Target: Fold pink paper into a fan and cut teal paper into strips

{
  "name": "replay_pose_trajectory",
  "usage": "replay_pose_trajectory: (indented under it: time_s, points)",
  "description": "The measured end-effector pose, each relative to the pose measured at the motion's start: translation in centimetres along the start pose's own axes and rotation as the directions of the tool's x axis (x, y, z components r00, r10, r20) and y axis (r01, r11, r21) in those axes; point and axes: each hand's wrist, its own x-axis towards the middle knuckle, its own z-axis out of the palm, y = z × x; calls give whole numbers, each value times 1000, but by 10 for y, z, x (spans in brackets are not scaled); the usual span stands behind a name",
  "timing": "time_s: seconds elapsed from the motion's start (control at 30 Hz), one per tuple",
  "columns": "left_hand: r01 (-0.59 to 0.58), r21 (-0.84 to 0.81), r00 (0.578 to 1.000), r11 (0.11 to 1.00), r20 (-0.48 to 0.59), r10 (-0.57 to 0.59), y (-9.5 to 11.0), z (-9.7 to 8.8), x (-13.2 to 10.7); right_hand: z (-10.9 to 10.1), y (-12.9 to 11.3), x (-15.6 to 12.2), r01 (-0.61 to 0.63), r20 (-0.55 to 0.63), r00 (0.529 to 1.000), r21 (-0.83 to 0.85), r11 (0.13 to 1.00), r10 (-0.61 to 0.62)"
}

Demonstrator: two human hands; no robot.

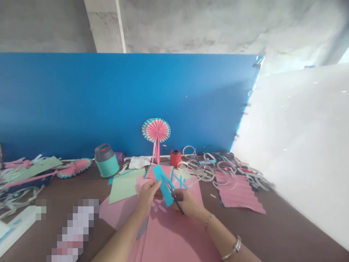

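My left hand [147, 198] pinches the edge of a blue paper strip [163, 183] held up over pink paper sheets [174, 233]. My right hand [187, 202] is closed round dark-handled scissors [174, 198], whose blades reach into the blue strip. Thin cut blue slivers [178, 180] lie just beyond the strip. Both hands are close together at the table's middle.
A pink pleated paper fan [156, 130] on a stick stands against the blue board [109, 102]. A teal jug [107, 161], red thread spool [175, 158], tape rings [204, 171], green paper [124, 187] and corrugated pink sheet [240, 194] lie around. A white panel [300, 145] rises at the right.
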Motion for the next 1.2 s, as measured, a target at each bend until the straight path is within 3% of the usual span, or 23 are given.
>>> replay_pose_trajectory:
  time_s: [0.47,1.2]
  points:
    - [32,15,998,999,46,-33,-2,5,-2,1,20,10,-5,-33,999,55,998,7]
    - [28,16,998,999,59,-29,-5,2,0,3,12,8,14,-64,998,48,999,-11]
